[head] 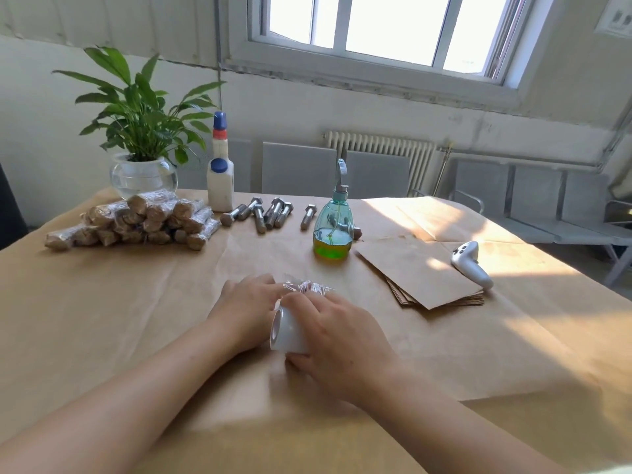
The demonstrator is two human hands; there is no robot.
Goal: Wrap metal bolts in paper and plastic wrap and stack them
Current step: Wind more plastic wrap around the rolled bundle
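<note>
My right hand (338, 340) grips a white roll of plastic wrap (285, 331) lying on the table near me. My left hand (246, 302) presses down just left of the roll, over a bundle that it hides. Crinkled clear wrap (307, 287) sticks out beyond both hands. A stack of wrapped bolts (136, 222) lies at the far left. Several bare metal bolts (263, 212) lie at the far middle. A pile of brown paper sheets (420, 275) sits to the right.
A green spray bottle (333, 230) stands between the bolts and the paper sheets. A white bottle (220, 172) and a potted plant (143, 138) stand at the far left. A white controller (470, 263) lies at the right. Brown paper (136, 302) covers the table.
</note>
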